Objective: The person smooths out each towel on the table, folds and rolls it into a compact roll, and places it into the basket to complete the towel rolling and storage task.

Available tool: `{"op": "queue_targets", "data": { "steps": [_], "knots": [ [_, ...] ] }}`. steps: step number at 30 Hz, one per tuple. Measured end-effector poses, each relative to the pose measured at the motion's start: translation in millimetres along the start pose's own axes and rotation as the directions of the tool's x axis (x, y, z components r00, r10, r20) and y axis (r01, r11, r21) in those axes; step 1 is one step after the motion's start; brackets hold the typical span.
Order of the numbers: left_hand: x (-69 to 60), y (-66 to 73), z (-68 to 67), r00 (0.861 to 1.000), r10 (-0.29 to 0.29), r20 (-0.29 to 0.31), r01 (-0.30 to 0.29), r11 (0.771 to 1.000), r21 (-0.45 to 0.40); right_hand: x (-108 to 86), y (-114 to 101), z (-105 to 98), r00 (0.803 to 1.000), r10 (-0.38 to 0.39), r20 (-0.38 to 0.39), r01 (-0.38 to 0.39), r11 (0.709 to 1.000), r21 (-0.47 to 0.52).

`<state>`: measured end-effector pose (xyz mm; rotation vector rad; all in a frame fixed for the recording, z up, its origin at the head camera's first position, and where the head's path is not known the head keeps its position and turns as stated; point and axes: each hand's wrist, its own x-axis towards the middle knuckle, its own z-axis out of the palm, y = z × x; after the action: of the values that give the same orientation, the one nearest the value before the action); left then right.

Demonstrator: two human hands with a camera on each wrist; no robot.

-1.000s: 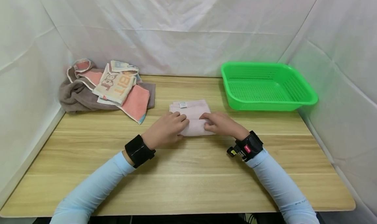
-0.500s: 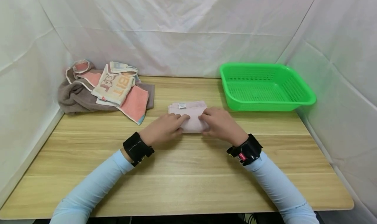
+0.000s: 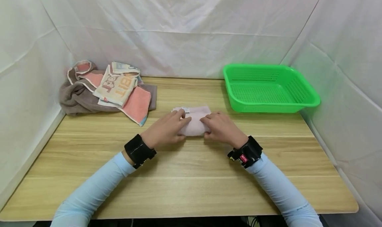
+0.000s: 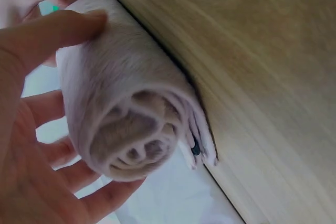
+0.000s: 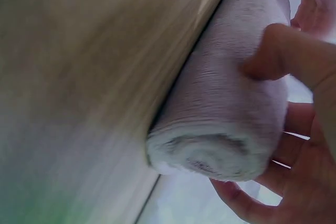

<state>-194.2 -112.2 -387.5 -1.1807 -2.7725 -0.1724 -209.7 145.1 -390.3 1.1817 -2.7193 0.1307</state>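
A pale pink towel (image 3: 195,123) lies rolled at the table's middle, with a short flat end and a white label (image 3: 185,110) at its far side. My left hand (image 3: 164,129) grips the roll's left end; in the left wrist view the thumb lies on the towel (image 4: 121,66) and the fingers curl round its far side, beside the spiral end. From the right, my right hand (image 3: 224,129) holds the other end, its thumb pressing on the roll (image 5: 220,87) in the right wrist view and its fingers round the far side.
Back left, a heap of towels holds a grey-brown one (image 3: 80,99), a coral one (image 3: 138,102) and a cream printed one (image 3: 116,87). A green basket (image 3: 274,108) stands at the back right. White cloth walls (image 3: 185,47) border the wooden table (image 3: 191,187).
The towel's near part has rolled away from me into a thicker roll, leaving less flat cloth at the far side. Both hands have shifted slightly and stay at its two ends.
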Motion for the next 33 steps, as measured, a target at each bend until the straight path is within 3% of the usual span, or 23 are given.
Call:
{"op": "queue_targets", "data": {
  "steps": [5, 11, 16, 18, 21, 25, 29, 33],
  "knots": [
    [-1.3, 1.6, -1.3, 0.999, 0.037, -0.036, -0.035, 0.999, 0.039, 1.3, 7, 3, 0.995, 0.045, 0.085, -0.059, 0.985, 0.165],
    [0.4, 5.7, -4.0, 0.998, 0.062, -0.018, -0.061, 0.994, 0.092, 1.0, 16, 2, 0.980, 0.068, 0.185, -0.129, 0.931, 0.342],
    [1.5, 3.3, -2.7, 0.998, 0.061, -0.012, -0.060, 0.997, 0.054, 0.9, 19, -1, 0.960, 0.090, 0.263, -0.197, 0.888, 0.415],
    [1.4, 0.5, -0.4, 0.998, 0.060, -0.013, -0.059, 0.998, 0.033, -0.1, 18, -2, 0.962, 0.098, 0.255, -0.199, 0.892, 0.407],
    [2.0, -3.1, 3.7, 0.999, 0.039, 0.008, -0.039, 0.999, -0.013, -2.2, 13, -7, 0.980, 0.088, 0.179, -0.146, 0.927, 0.346],
    [3.1, -6.4, 5.9, 0.999, -0.003, 0.053, 0.010, 0.993, -0.120, -3.2, 3, -13, 0.999, 0.012, 0.053, -0.020, 0.987, 0.162],
    [4.2, -7.7, 5.1, 0.995, -0.038, 0.093, 0.057, 0.974, -0.217, -3.2, -4, -12, 0.999, -0.035, 0.003, 0.035, 0.999, 0.024],
    [4.2, -8.7, 5.6, 0.991, -0.058, 0.119, 0.083, 0.974, -0.211, -3.5, -3, -7, 1.000, -0.017, 0.003, 0.017, 0.998, 0.056]
  ]
}}
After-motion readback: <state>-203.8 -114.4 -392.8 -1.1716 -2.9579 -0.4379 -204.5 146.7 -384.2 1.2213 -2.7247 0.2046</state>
